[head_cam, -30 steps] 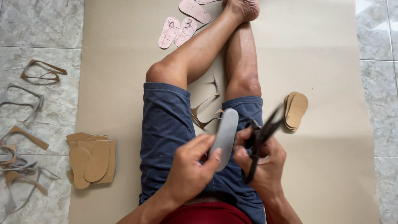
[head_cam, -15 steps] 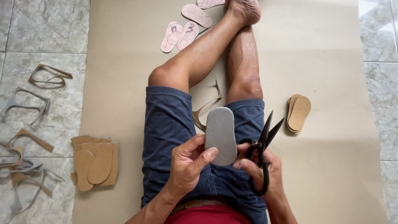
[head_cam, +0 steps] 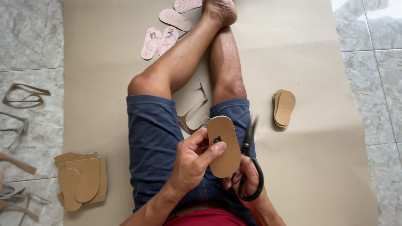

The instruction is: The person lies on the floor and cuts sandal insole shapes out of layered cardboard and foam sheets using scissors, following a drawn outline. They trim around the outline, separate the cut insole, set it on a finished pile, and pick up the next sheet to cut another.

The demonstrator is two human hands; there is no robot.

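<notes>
1. Sole cutout (head_cam: 224, 146), tan and oval, sits over my lap between both hands; I use it as the landmark.
2. My left hand (head_cam: 193, 161) is clamped on the sole cutout's left edge, thumb pressed across its face, fingers curled behind.
3. My right hand (head_cam: 247, 180) sits just right of and below the sole cutout, closed around the black loop handles of the scissors (head_cam: 250, 165). Its fingertips also touch the cutout's lower edge.
4. Scissor blades point up along the cutout's right edge; they are blurred, so I cannot tell whether they are parted or whether they touch it.
5. Beneath the sole cutout are my blue shorts (head_cam: 155, 146), with both bare legs stretching away above it.
6. Just above and left of the cutout, between my thighs, lies a thin curled offcut strip (head_cam: 190, 115).
7. All of this rests on a brown cardboard sheet (head_cam: 318, 167) spread over the tiled floor (head_cam: 29, 37).
8. Right of the cutout, well apart, a small stack of tan soles (head_cam: 284, 109) lies on the sheet.
9. Left of it and lower, a pile of tan soles and squarish blanks (head_cam: 81, 180) lies at the sheet's edge.
10. Far above it, near my foot, are pink sole patterns (head_cam: 161, 37).
11. Farther left, on the tiles, lie scattered trimmings (head_cam: 23, 94).
</notes>
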